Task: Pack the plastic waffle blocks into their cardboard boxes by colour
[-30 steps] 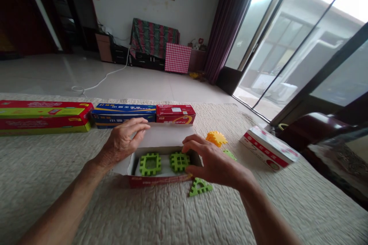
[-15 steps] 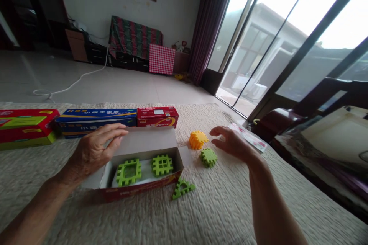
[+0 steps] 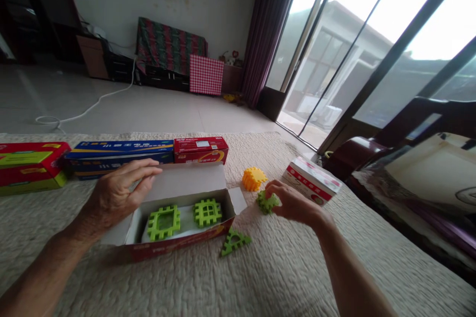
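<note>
An open red cardboard box (image 3: 178, 244) lies on the quilted cover, its white lid flap folded back. Inside it are two green toothed plastic pieces, a hollow frame (image 3: 163, 221) and a grid square (image 3: 207, 212). My left hand (image 3: 117, 193) rests on the box's left end and lid flap, fingers stretched out. My right hand (image 3: 293, 203) pinches a small green toothed piece (image 3: 267, 201) on the cover to the right of the box. A green triangular piece (image 3: 234, 241) lies in front of the box. A yellow-orange toothed piece (image 3: 253, 179) sits behind my right hand.
A row of long boxes stands behind the open one: red-green (image 3: 28, 165), blue (image 3: 119, 152), small red (image 3: 201, 149). A white and red carton (image 3: 311, 181) lies to the right near the cover's edge. Dark wooden furniture and glass doors are at the right.
My right hand left the box, swung out to the right, then came down onto the small green piece and closed on it. The left hand stayed on the box. The view shifted right.
</note>
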Available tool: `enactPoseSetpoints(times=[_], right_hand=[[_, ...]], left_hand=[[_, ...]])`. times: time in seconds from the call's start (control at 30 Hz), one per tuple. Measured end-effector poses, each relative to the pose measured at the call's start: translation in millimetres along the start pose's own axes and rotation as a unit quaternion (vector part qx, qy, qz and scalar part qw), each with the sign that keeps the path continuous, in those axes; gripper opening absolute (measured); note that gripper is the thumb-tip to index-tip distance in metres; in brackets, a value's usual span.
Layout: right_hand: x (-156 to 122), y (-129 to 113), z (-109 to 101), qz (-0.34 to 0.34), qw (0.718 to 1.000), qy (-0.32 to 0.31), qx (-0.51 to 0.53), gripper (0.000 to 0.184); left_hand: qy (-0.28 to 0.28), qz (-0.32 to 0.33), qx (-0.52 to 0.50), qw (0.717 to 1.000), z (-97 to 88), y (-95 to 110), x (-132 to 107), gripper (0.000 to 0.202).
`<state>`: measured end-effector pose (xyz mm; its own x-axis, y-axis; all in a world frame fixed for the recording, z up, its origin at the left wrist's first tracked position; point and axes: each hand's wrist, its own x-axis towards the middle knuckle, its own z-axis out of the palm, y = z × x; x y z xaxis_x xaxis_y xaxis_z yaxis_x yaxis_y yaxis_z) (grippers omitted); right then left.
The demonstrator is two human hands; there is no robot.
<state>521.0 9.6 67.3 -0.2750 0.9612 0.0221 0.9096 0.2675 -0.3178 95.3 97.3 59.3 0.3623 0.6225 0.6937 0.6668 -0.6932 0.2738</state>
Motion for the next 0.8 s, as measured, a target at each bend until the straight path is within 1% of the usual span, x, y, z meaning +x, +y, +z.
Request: enactPoseSetpoints(times=[0.27, 0.37, 0.47, 0.6, 0.73, 0.8], right_hand=[[1, 1, 1, 0.000, 1.000, -0.004, -0.018, 0.029], [1, 2, 2, -0.011, 1.000, 0.000, -0.011, 0.025], [2, 1, 2, -0.004, 1.000, -0.009, -0.003, 0.024], [1, -3, -3, 0.009, 1.000, -0.014, 0.005, 0.027], [-5, -7, -12, 0.023, 1.000, -0.004, 0.008, 0.025], [-9, -10, -17, 0.018, 1.000, 0.005, 0.004, 0.024]], left_hand=[[-0.007, -0.007, -0.008, 1.000, -0.1, 0, -1, 0.022], [-0.006, -0.007, -0.010, 1.000, -0.3, 0, -1, 0.022], [-0.002, -0.011, -0.012, 1.000, -0.6, 2, -1, 0.023], [-0.005, -0.008, -0.009, 1.000, -1.2, 2, 0, 0.023], [-0.003, 0.009, -0.003, 1.000, -0.9, 0, 0, 0.022], [0.004, 0.012, -0.005, 1.000, -0.3, 0, -1, 0.022]])
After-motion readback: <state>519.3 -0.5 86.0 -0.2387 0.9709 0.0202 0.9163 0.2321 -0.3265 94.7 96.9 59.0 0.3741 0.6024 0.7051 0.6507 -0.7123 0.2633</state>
